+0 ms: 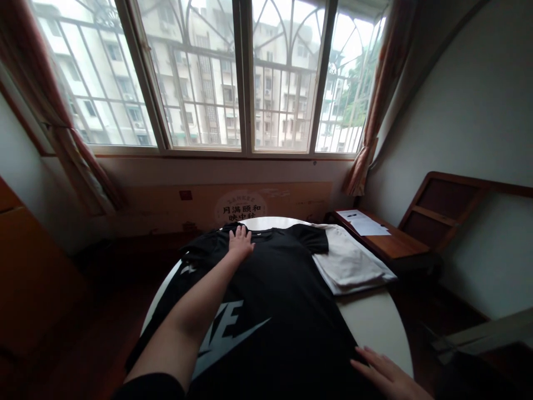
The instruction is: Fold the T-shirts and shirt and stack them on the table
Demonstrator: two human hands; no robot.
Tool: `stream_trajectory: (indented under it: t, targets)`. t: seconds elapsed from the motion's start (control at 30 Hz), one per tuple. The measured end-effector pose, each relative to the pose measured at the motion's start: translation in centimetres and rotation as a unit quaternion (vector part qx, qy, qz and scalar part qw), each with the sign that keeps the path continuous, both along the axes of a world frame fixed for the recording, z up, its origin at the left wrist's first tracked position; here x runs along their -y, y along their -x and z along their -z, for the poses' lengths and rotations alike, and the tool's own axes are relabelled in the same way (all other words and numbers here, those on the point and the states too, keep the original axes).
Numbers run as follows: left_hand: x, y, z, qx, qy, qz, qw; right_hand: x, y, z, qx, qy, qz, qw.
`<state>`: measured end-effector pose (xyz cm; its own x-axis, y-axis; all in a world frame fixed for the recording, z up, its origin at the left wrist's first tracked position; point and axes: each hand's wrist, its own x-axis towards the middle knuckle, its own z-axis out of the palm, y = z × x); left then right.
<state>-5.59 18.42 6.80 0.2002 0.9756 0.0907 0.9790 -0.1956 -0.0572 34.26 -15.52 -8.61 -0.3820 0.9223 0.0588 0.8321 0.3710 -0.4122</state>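
A black T-shirt [291, 289] with a grey printed logo lies spread over a round white table [381, 319], its collar at the far side. My left hand [241, 243] rests near the collar with its fingers spread, holding nothing. At the lower right, my right hand [385, 373] touches the shirt's right side edge, fingers stretched out. Beyond the shirt's right sleeve sits a folded light-coloured cloth [352, 261]. My left forearm hides part of the logo.
A wooden bench [400, 244] with white papers [362, 223] on it stands at the right. Behind the table, a printed board [291, 200] leans below the barred window, with curtains [368, 150] at its sides.
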Motion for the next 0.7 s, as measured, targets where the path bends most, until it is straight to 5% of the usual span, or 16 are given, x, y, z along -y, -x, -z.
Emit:
stream_trajectory:
  t: [0.1,0.2,0.27,0.33,0.4,0.5,0.6,0.7]
  targets:
    - [2.9,0.2,-4.8,0.007,0.059,0.046,0.997,1.1,-0.5,-1.4,-0.001,-0.006,-0.089,0.996]
    - [8.1,3.1,-9.3,0.035,0.117,0.085,0.989,2.0,0.3,-4.0,-0.024,-0.008,-0.118,0.993]
    - [13.1,5.8,-10.9,0.104,0.100,0.076,0.987,2.7,1.0,-5.5,-0.037,-0.004,-0.113,0.993]
    - [19.0,8.3,-10.8,0.199,0.010,0.019,0.980,3.6,1.4,-6.4,-0.039,-0.001,-0.100,0.994]
    - [24.9,10.2,-8.9,0.264,-0.107,-0.052,0.957,4.2,1.4,-6.7,-0.037,0.000,-0.091,0.995]
    - [32.5,12.1,-3.7,0.295,-0.231,-0.123,0.919,4.7,0.9,-6.1,-0.039,-0.015,-0.091,0.995]
    - [38.2,13.8,2.9,0.303,-0.254,-0.175,0.902,4.6,0.1,-4.5,-0.033,-0.058,-0.074,0.995]
    - [42.5,15.0,9.3,0.416,-0.190,-0.223,0.861,4.4,-0.4,-3.0,-0.026,-0.091,-0.045,0.994]
